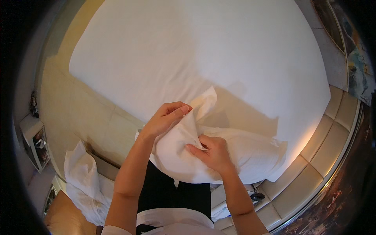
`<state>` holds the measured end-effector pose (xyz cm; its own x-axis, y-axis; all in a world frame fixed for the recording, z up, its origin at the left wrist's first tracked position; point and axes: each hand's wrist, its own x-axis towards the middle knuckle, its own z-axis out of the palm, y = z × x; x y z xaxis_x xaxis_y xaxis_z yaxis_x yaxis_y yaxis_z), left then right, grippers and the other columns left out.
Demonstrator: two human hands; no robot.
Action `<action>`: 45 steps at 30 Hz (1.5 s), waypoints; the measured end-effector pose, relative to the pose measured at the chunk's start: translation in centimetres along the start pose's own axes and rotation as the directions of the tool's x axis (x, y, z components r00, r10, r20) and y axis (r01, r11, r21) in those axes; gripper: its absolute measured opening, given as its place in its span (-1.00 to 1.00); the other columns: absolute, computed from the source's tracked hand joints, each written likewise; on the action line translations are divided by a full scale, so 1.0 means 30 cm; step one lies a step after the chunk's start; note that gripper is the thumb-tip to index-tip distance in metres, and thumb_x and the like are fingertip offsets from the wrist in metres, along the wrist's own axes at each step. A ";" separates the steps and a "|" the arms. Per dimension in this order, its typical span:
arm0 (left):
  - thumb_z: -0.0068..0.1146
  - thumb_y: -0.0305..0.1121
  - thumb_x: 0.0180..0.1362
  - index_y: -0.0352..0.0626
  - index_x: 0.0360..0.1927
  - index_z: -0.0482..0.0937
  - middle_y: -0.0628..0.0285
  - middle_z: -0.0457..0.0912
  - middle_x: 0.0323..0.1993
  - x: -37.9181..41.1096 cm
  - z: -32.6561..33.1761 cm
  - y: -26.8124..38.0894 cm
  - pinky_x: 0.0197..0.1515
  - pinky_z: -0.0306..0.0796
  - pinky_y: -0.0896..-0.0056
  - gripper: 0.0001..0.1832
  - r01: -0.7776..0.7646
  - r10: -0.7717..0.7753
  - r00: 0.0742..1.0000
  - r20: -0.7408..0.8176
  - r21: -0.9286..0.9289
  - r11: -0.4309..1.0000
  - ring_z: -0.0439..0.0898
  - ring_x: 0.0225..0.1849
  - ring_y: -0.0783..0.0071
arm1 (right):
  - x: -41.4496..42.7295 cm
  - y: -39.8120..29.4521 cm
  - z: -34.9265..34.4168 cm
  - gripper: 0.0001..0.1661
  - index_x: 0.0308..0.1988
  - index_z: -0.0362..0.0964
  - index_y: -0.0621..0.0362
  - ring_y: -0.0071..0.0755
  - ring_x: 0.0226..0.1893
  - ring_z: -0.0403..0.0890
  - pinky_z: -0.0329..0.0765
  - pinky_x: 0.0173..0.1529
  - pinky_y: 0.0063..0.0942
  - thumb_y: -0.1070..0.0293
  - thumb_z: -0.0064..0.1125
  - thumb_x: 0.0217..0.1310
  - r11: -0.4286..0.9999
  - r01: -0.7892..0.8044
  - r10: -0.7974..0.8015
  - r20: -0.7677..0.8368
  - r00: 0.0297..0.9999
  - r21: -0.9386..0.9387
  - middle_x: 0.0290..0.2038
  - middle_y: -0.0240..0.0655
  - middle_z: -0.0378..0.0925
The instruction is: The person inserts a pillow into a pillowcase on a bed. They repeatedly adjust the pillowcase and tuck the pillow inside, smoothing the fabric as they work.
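Observation:
A pillow in a white pillowcase (246,152) lies across the near edge of a bed with a smooth white sheet (135,53). At its left end, my left hand (170,116) pinches a raised fold of the case between thumb and fingers. My right hand (213,151) grips the same loose cloth lower down and to the right, thumb and forefinger closed on its edge. A flap of the cloth stands up just beyond my left hand. The fingertips of my left hand are partly hidden by the fabric.
A tufted beige headboard (311,152) borders the bed on the right. White crumpled linen (85,179) lies at lower left, by a brown leather-like seat (69,216). A small shelf unit (35,141) stands at far left on the tiled floor (85,108). A dark object with a cord (257,196) lies near the headboard.

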<state>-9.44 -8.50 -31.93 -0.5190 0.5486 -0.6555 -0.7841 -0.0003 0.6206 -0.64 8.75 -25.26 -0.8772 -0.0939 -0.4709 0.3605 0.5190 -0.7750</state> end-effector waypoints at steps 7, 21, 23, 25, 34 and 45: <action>0.07 -0.24 0.24 -0.24 -0.25 0.61 0.42 0.56 -0.38 -0.111 -0.035 -0.031 -0.23 0.33 0.63 -0.75 -0.101 0.102 0.995 -0.003 0.117 0.988 0.45 -0.30 0.71 | -0.030 -0.012 0.040 -0.50 -0.69 0.14 0.24 -0.30 -0.74 0.09 0.15 -0.62 -0.41 0.29 0.26 0.08 0.997 0.075 -0.074 -0.118 0.990 0.007 -0.76 -0.16 0.12; 0.21 -0.63 -0.06 -0.31 -0.40 0.60 0.17 0.56 -0.44 -0.241 0.040 -0.059 -0.29 0.40 0.39 -0.90 -0.244 0.886 0.460 -0.060 0.951 0.191 0.53 -0.33 0.23 | 0.032 0.028 0.058 -0.49 -0.68 0.22 0.23 -0.42 -0.74 0.16 0.16 -0.61 -0.44 0.18 0.36 -0.02 0.996 -0.018 0.031 -0.152 0.988 0.082 -0.77 -0.27 0.19; 0.23 -0.63 -0.10 -0.28 -0.41 0.60 0.19 0.55 -0.46 -0.251 0.047 -0.040 -0.29 0.40 0.34 -0.87 -0.221 0.896 0.443 -0.028 0.965 0.139 0.53 -0.33 0.21 | 0.048 0.030 0.053 -0.48 -0.68 0.23 0.22 -0.43 -0.74 0.18 0.16 -0.61 -0.44 0.14 0.37 -0.04 0.998 -0.026 0.034 -0.142 0.989 0.054 -0.77 -0.29 0.19; 0.23 -0.62 -0.11 -0.28 -0.42 0.59 0.19 0.54 -0.45 -0.271 0.045 -0.034 -0.29 0.39 0.33 -0.86 -0.215 0.909 0.417 -0.008 0.971 0.107 0.52 -0.35 0.21 | 0.065 0.025 0.052 -0.46 -0.69 0.23 0.21 -0.40 -0.75 0.20 0.17 -0.61 -0.43 0.11 0.38 -0.06 0.999 -0.045 0.046 -0.128 0.991 0.017 -0.77 -0.28 0.22; 0.25 -0.56 -0.17 -0.17 -0.42 0.55 0.26 0.52 -0.42 -0.368 0.213 -0.121 -0.13 0.30 0.22 -0.82 -0.307 0.787 0.617 -0.004 0.919 0.245 0.52 -0.32 0.29 | 0.065 0.062 0.075 -0.55 -0.64 0.28 0.14 -0.21 -0.71 0.36 0.29 -0.59 -0.30 0.10 0.35 -0.08 0.980 0.114 -0.137 -0.139 0.981 -0.160 -0.74 -0.26 0.30; 0.24 -0.50 -0.10 -0.13 -0.39 0.55 0.33 0.55 -0.39 -0.292 0.225 -0.210 -0.03 0.24 0.20 -0.85 -0.343 0.737 0.675 0.036 0.899 0.271 0.52 -0.28 0.37 | 0.137 0.172 -0.065 -0.49 -0.05 0.41 0.18 -0.05 -0.10 0.49 0.42 0.00 -0.25 0.09 0.21 0.07 0.960 0.043 -0.093 -0.168 0.981 -0.278 -0.18 -0.12 0.49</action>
<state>2.34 -7.66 -27.20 -0.9159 0.4002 0.0300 0.2719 0.5637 0.7799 -2.99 12.70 -30.38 -0.9476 0.0021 -0.3194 0.2196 0.7304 -0.6468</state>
